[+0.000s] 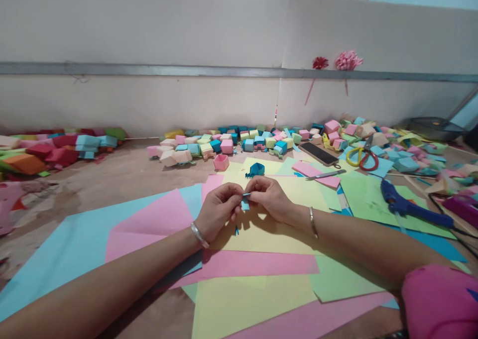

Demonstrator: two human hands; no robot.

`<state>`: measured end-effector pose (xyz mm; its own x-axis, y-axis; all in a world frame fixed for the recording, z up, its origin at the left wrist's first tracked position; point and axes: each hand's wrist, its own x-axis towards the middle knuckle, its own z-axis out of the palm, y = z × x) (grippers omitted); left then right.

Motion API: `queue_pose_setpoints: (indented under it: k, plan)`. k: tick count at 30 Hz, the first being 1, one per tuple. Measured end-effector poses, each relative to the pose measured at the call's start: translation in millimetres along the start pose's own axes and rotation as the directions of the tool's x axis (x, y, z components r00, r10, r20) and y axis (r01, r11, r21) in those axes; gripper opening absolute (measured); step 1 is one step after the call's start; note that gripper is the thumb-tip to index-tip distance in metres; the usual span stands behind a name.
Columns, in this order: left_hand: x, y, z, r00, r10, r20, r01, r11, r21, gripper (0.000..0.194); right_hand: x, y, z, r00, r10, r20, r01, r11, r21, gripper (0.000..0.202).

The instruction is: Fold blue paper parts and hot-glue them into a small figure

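Between my two hands is a small light blue piece of paper point(245, 205), with a flap hanging below the fingertips. My left hand point(220, 210) pinches its left side, and my right hand point(269, 198) pinches it from the right. Just beyond the fingers sits a dark blue folded paper piece point(257, 169) with a cut fringe. A pink open paper box point(221, 163) stands to its left. Under my hands lies a yellow paper sheet point(295, 232), and a thin blue paper scrap point(236, 231) rests on it near my left hand.
Folded paper blocks point(194, 150) line the wall, with red and orange ones point(61, 152) at left. On the right lie a phone point(318, 154), scissors point(362, 159), a craft knife point(326, 174) and a blue glue gun point(414, 207). Coloured sheets point(85, 244) overlap across the table.
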<state>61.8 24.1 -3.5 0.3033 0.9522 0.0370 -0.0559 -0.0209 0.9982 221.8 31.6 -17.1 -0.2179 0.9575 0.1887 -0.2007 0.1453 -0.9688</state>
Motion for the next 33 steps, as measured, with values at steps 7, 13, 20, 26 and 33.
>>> queue_pose_setpoints:
  k: [7,13,20,26,33]
  plan:
    - [1.0,0.1,-3.3,0.999,0.028,0.045,-0.027,1.0,-0.013,0.018,-3.0,-2.8,6.4,0.998,-0.033,-0.056,0.029,0.997,-0.071,0.008]
    - [0.4,0.3,-2.5,1.0,0.018,0.02,-0.018,1.0,0.005,0.02,-6.4,-3.5,8.4,1.0,-0.004,-0.01,0.003,0.999,-0.052,0.013]
    - [-0.6,1.5,-0.2,0.999,-0.022,0.024,0.023,0.998,-0.051,0.017,-6.5,-2.9,8.0,0.999,0.038,-0.018,-0.038,0.999,0.023,0.009]
    - [0.0,0.6,-1.3,0.999,-0.049,0.014,0.049,0.997,-0.051,0.016,-7.1,-5.3,6.3,0.998,-0.025,-0.061,0.019,0.996,-0.091,0.009]
    - [0.4,-0.2,-0.1,0.998,-0.067,-0.006,0.066,0.992,-0.105,0.015,-4.3,-1.2,4.6,0.992,-0.129,-0.013,0.122,0.963,-0.241,0.012]
